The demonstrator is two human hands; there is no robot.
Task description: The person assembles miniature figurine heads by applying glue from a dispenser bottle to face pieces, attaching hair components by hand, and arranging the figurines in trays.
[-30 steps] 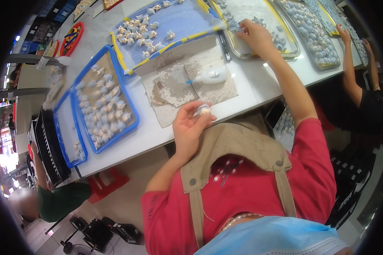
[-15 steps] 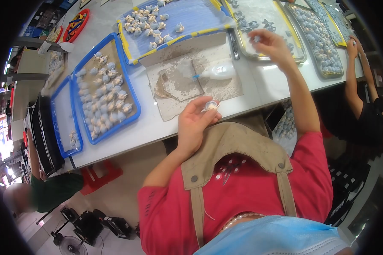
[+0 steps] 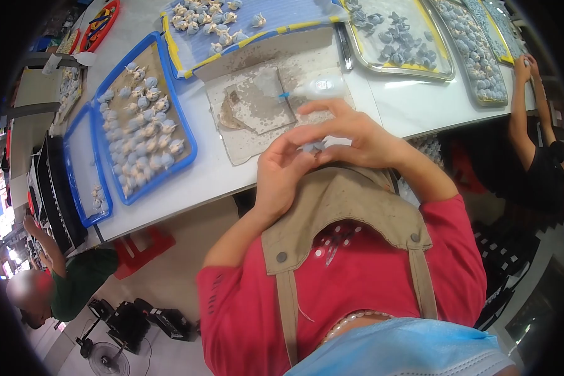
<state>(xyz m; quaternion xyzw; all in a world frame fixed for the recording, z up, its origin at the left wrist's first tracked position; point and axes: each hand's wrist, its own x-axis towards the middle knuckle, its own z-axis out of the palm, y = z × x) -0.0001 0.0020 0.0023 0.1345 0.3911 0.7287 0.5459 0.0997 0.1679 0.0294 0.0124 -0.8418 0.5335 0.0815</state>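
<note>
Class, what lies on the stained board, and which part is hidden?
On the stained board lie a white bottle with a blue tip and a smaller flat piece. The left hand and right hand cover part of the board's near edge; anything there cannot be seen.

The bare left hand, fingers curled and thumb pointing right, is closed in a pinch just above mid-frame. Its bare left forearm slants up from a short red cloth sleeve at lower centre-left. Opposite, the bare right hand leans in, one finger arched free above, its thumb pointing left; overlapping fingers hide its grip. The bare right forearm angles up and leftward, right of centre.
</note>
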